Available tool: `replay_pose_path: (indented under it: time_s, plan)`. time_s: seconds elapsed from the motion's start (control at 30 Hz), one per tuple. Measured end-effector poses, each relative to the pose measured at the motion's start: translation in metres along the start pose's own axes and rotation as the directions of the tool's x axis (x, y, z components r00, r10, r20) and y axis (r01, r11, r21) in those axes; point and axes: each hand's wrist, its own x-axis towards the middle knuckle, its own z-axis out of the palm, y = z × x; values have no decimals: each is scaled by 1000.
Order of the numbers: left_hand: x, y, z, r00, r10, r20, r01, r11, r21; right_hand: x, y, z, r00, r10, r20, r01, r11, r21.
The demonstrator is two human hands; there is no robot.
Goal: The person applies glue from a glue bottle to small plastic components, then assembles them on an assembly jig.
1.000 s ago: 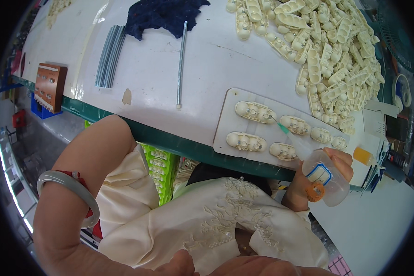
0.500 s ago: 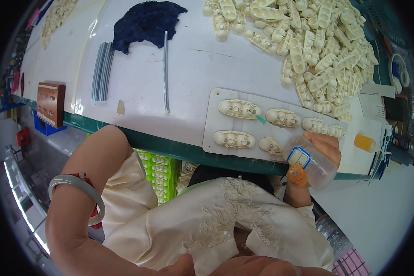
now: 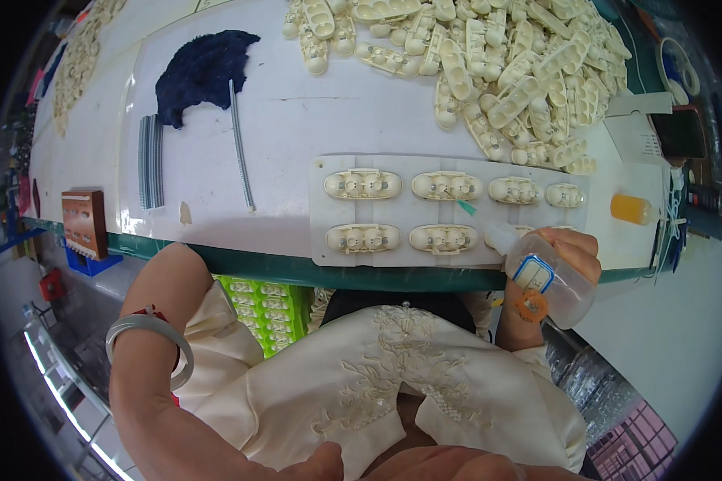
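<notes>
My right hand [image 3: 573, 247] is closed around a clear squeeze bottle [image 3: 568, 298] with a blue-edged label and an orange patch on it. The bottle lies tilted, its green needle tip [image 3: 466, 208] pointing left over a pale plate [image 3: 319, 244]. Two rows of cream oval housings with small metal parts sit on that plate. The thin needle end is at the second housing [image 3: 445, 185] of the far row. Some near-row housings are hidden behind the bottle. At the lower edge, my left hand [image 3: 321, 463] shows only in part, away from the table; its finger pose is hidden.
A large heap of cream housings [image 3: 529, 72] covers the far right. Dark blue cloth [image 3: 200, 76], a bundle of metal rods [image 3: 150, 164] and a single spring-like rod [image 3: 239, 148] lie left. An orange-filled bottle [image 3: 630, 209] stands right; a brown block [image 3: 84, 224] sits at the left edge.
The needle tip has moved right from the first far-row housing to the second. My right hand still grips the bottle. The whole view has shifted a little.
</notes>
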Motion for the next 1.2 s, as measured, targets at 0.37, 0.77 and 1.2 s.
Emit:
replay_pose_path:
  time_s: [0.37,0.77,1.2]
  plan:
    - [6,30,12,744,-634,-211,466,718,-517,-3,10,-3,986,-54,-157,68,994,85]
    - [-9,-15,10,884,-460,-87,342,762,-550,7,15,-24,976,-75,203,79,997,-12]
    - [3,-26,22,662,-747,-63,497,499,-710,-10,33,-27,954,-2,-301,-65,975,-212]
